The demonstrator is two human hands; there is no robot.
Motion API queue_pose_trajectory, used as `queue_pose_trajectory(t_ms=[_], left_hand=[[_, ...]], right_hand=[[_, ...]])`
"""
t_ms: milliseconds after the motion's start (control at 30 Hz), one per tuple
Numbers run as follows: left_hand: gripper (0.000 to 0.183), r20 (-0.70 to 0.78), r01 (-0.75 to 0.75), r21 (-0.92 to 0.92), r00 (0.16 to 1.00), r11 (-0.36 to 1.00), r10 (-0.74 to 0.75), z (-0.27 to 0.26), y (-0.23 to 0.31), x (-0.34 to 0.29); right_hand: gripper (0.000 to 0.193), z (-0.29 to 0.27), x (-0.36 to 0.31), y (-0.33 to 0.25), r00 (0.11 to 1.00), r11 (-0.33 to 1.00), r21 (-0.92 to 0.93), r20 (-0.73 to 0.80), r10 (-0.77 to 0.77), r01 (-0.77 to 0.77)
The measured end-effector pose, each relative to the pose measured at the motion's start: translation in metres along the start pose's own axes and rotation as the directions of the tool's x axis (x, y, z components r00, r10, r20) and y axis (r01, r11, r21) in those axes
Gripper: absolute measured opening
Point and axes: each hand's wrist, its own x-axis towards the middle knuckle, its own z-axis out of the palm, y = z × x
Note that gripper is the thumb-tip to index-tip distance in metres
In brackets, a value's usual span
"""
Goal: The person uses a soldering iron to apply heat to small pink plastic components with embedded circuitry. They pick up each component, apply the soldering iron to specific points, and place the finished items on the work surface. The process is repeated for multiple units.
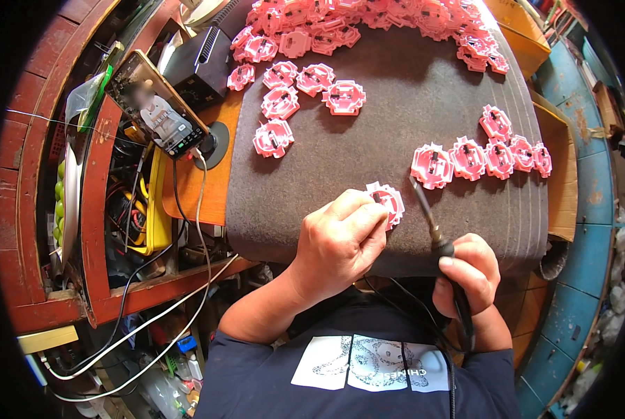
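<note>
Near the table's front edge, my left hand (340,237) is closed, its thumb and fingers pinched at the left side of a pink plastic part (392,202) with a notched rim. The fingers hide much of that part, and whether they also pinch something smaller cannot be made out. My right hand (469,276) is wrapped round the black handle of a soldering iron (430,220). Its metal tip points up and away, apart from the held part and close to a row of similar pink parts (467,158) with dark pieces across their middles.
More pink parts (280,103) lie at the left of the dark mat (396,91), and a large pile (424,17) covers its far end. On the left, a phone (160,105) on a stand adjoins a black box (199,68). Cables (204,230) hang below. Cardboard boxes (557,167) border the right side.
</note>
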Motion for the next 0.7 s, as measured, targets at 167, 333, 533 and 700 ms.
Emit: queue_pose_trajectory(t_ms=[167,333,533,700], left_hand=[[0.016,0.019,0.016,0.007,1.0,1.0,-0.017,-0.001,0.001,-0.001],[0.015,-0.013,-0.001,-0.002,1.0,1.0,0.001,0.001,0.0,-0.001],[0.015,-0.009,-0.002,-0.006,1.0,1.0,0.002,0.001,0.0,0.0],[0.015,0.018,0.021,-0.002,1.0,1.0,-0.021,0.0,-0.001,-0.002]], right_hand=[[0.038,0.01,0.013,-0.007,0.993,0.985,-0.135,0.034,0.114,-0.108],[0.035,0.003,0.028,-0.006,0.96,0.979,-0.092,0.199,0.196,-0.18],[0.058,0.024,0.048,0.001,0.943,0.973,-0.114,0.247,0.224,-0.201],[0.058,0.029,0.053,0.004,0.923,0.968,-0.115,0.297,0.246,-0.222]])
